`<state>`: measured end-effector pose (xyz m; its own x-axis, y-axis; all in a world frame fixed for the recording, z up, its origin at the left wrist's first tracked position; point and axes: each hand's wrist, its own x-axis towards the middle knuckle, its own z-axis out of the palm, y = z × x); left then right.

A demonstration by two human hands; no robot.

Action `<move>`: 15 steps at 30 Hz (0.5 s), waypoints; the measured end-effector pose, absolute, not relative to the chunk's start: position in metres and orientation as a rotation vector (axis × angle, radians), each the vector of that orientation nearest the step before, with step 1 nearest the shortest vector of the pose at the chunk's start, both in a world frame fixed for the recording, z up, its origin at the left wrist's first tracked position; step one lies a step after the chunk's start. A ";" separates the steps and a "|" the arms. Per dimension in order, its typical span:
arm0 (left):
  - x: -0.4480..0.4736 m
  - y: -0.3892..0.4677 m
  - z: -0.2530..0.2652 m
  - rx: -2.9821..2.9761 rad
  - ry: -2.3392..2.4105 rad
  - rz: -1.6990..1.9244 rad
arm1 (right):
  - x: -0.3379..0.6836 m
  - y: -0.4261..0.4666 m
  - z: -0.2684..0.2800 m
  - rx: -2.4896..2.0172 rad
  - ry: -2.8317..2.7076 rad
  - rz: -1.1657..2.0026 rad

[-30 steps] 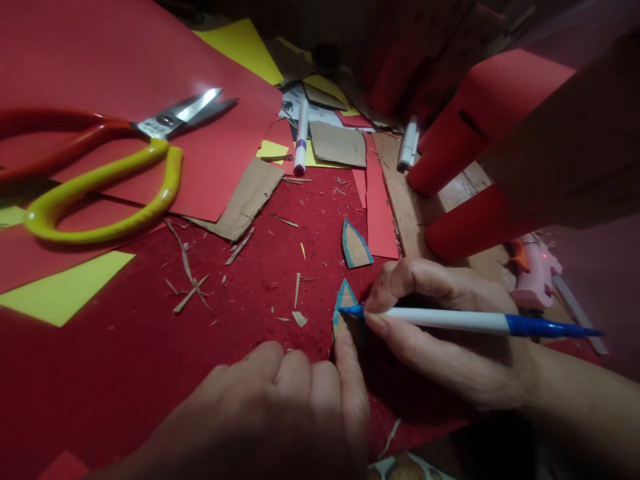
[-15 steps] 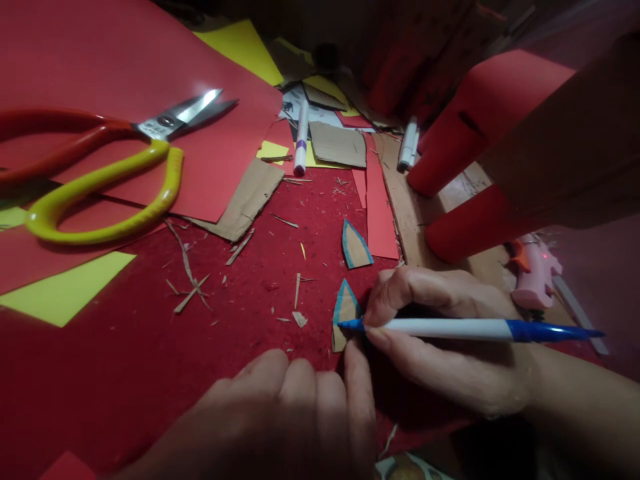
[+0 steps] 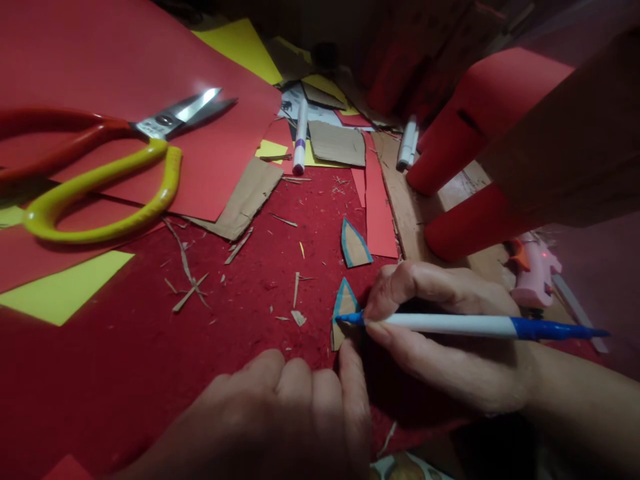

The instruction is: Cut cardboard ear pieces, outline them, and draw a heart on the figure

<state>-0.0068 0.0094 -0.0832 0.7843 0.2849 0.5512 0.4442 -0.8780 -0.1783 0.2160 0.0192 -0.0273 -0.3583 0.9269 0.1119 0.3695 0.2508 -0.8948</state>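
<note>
My right hand (image 3: 440,327) pinches a white marker with blue ends (image 3: 450,325). Its blue tip touches the left edge of a small pointed cardboard piece (image 3: 344,307), whose upper edges carry a blue line. With fingers curled together, my left hand (image 3: 300,407) steadies the lower end of that piece under one fingertip. Just beyond lies a second pointed cardboard piece (image 3: 356,245) with blue along its edges. Both pieces rest on a dark red surface (image 3: 240,293).
Scissors (image 3: 160,127) with red and yellow handles lie on red paper (image 3: 240,133) at left. Cardboard scraps (image 3: 337,143), a purple-banded marker (image 3: 300,140) and a red strip (image 3: 380,207) lie farther back. At right stand red tubes (image 3: 470,220) and a pink glue gun (image 3: 535,270).
The marker tip has shifted slightly up and left along the edge of the cardboard piece. My left hand has barely moved.
</note>
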 end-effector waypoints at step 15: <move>-0.007 0.014 -0.079 -2.715 -0.527 -0.705 | 0.218 0.020 -0.027 -1.174 -1.900 1.090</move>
<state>-0.0069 0.0144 -0.0789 0.8136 0.2744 0.5126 0.4143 -0.8921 -0.1801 0.2178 0.0203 -0.0271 -0.3923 0.9149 0.0949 0.3795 0.2550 -0.8893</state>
